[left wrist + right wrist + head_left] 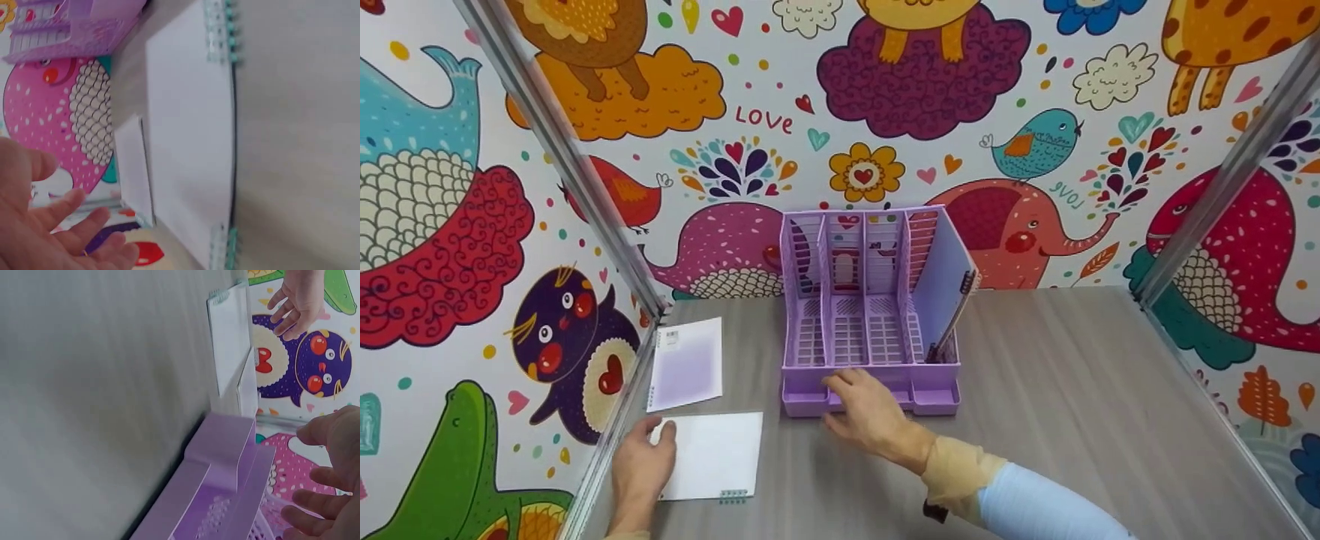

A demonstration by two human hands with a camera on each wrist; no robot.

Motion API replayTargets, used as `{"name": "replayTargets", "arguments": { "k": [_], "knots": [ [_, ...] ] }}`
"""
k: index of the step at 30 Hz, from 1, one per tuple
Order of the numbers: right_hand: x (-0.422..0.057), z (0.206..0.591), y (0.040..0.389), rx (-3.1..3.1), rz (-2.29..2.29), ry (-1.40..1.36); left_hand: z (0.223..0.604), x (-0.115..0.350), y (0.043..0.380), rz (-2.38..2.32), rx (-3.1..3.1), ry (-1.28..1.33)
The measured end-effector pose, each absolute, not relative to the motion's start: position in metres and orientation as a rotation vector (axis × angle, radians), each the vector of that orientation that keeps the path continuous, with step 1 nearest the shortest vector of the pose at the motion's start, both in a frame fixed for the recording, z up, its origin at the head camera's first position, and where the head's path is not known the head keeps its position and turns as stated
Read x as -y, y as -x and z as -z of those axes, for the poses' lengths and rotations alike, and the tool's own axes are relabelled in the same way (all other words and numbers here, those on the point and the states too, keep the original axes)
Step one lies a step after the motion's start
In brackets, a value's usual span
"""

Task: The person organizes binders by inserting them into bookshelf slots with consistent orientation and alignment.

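Note:
A purple slotted file organizer (870,322) stands on the grey table (1072,390) against the back wall. A spiral notebook (952,300) leans in its rightmost slot. My right hand (859,405) lies with relaxed fingers at the organizer's front tray, holding nothing; in the right wrist view its fingers (326,486) are spread beside the organizer (219,489). My left hand (645,454) is at the left edge of a white notebook (712,454) with a teal spiral, fingers loose. In the left wrist view that hand (56,230) is spread open next to the notebook (191,140).
A second, pale purple notebook (688,364) lies flat behind the white one, near the left wall. Cartoon-patterned walls with metal frame posts (570,165) close in the table on three sides. The organizer's other slots hold nothing.

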State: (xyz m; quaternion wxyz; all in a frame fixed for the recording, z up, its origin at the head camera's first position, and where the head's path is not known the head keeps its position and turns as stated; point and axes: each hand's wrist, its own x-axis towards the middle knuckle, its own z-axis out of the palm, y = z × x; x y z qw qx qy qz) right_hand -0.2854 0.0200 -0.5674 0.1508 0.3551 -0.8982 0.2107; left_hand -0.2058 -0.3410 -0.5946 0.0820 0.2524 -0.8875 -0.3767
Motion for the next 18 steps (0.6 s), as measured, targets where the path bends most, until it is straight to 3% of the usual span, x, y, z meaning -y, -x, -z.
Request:
{"name": "replayTargets", "arguments": {
  "k": [11,18],
  "knots": [
    [0.028,0.584,0.265,2.662,-0.613,-1.158,0.598,0.375,0.173,1.322,2.619,-1.100],
    [0.054,0.594,0.259,2.622,-0.563,-1.254,0.603,0.382,0.153,1.686,2.359,-1.257]
  ]
}}
